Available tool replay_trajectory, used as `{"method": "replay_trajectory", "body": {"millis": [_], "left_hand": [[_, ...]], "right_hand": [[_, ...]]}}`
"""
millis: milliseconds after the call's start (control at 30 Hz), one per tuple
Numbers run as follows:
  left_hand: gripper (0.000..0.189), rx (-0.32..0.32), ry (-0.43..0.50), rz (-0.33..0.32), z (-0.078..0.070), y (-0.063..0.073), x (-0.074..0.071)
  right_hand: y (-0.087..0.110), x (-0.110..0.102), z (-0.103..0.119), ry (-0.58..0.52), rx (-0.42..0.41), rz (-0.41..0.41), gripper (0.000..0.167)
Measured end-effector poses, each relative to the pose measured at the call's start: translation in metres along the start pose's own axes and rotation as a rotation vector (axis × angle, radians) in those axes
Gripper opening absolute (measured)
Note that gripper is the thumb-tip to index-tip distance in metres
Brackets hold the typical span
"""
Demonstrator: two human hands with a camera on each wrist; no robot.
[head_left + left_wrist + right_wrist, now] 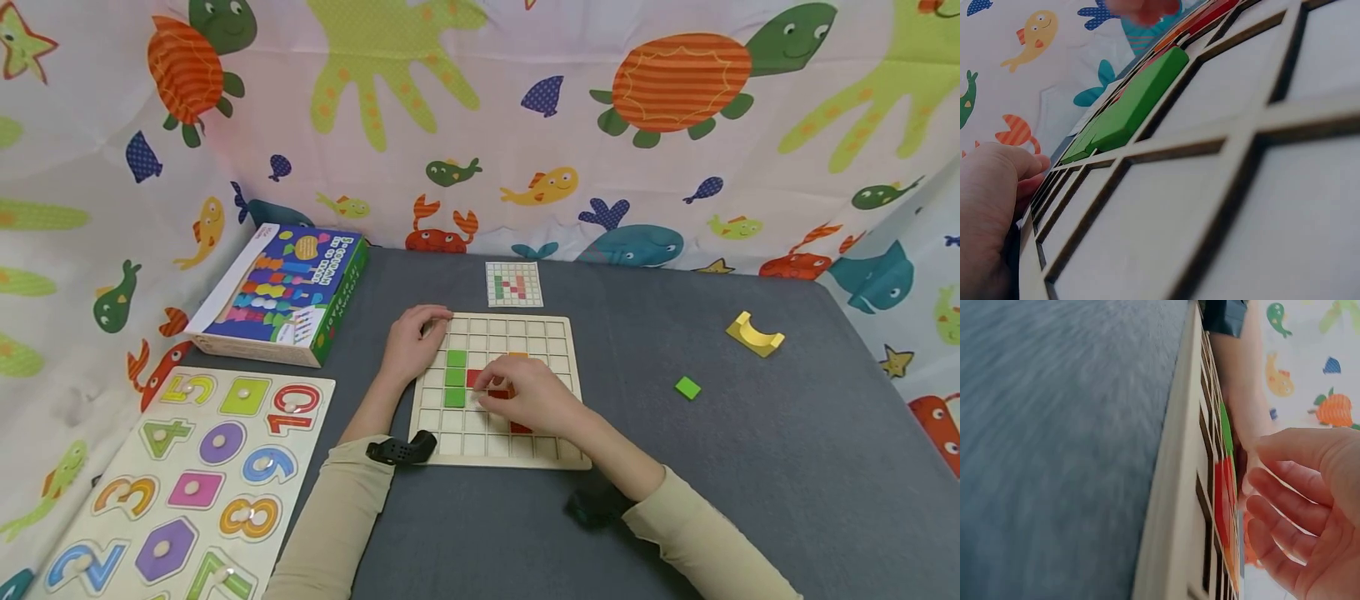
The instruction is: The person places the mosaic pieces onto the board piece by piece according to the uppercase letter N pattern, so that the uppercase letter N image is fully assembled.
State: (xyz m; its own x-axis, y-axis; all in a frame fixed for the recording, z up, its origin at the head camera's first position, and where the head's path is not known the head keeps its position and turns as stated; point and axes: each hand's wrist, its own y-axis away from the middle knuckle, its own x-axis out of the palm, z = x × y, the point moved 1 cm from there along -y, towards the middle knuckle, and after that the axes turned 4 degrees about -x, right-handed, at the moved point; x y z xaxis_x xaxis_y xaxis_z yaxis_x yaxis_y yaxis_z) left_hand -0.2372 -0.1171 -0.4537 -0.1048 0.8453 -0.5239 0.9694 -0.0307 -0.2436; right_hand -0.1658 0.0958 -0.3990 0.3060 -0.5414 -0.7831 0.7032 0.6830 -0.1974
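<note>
A wooden grid board lies in front of me, with green square tiles in a column on its left part. My left hand rests against the board's upper left edge, its thumb beside the rim in the left wrist view. Over the board's middle hovers my right hand, fingers loosely bent; the right wrist view shows nothing between thumb and fingers. It partly covers red tiles and an orange tile. A small pattern card with coloured squares lies just behind the board.
One loose green tile and a yellow arch block lie to the right on the dark grey table. At left are a blue and green game box and a number puzzle board. A printed curtain stands behind.
</note>
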Motion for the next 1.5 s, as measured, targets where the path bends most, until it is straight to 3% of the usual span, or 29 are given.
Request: {"method": "replay_trajectory", "body": {"millis": [133, 267, 500, 733, 1000, 1300, 1500], "left_hand": [[0.021, -0.009, 0.006, 0.000, 0.002, 0.000, -0.002], [0.021, -0.004, 0.003, -0.002, 0.001, 0.001, -0.002], [0.020, 0.002, -0.009, 0.001, 0.001, 0.000, -0.001], [0.020, 0.005, 0.011, 0.007, -0.001, -0.001, -0.001], [0.021, 0.018, 0.023, 0.002, 0.002, 0.000, 0.000], [0.021, 0.006, 0.019, 0.005, 0.003, 0.000, 0.001], [0.021, -0.006, 0.005, 0.004, 0.002, 0.000, 0.001]], "right_hand": [[0.005, -0.002, -0.001, -0.040, 0.029, 0.015, 0.010], [0.003, 0.003, 0.002, -0.064, -0.006, 0.058, 0.015], [-0.001, 0.008, 0.008, -0.005, -0.059, 0.066, 0.018], [0.014, -0.012, -0.002, -0.058, 0.029, 0.003, 0.018], [0.060, -0.053, -0.038, -0.019, 0.202, -0.096, 0.019], [0.125, -0.097, -0.076, 0.143, 0.357, -0.158, 0.020], [0.163, -0.118, -0.093, 0.250, 0.410, -0.194, 0.024]]}}
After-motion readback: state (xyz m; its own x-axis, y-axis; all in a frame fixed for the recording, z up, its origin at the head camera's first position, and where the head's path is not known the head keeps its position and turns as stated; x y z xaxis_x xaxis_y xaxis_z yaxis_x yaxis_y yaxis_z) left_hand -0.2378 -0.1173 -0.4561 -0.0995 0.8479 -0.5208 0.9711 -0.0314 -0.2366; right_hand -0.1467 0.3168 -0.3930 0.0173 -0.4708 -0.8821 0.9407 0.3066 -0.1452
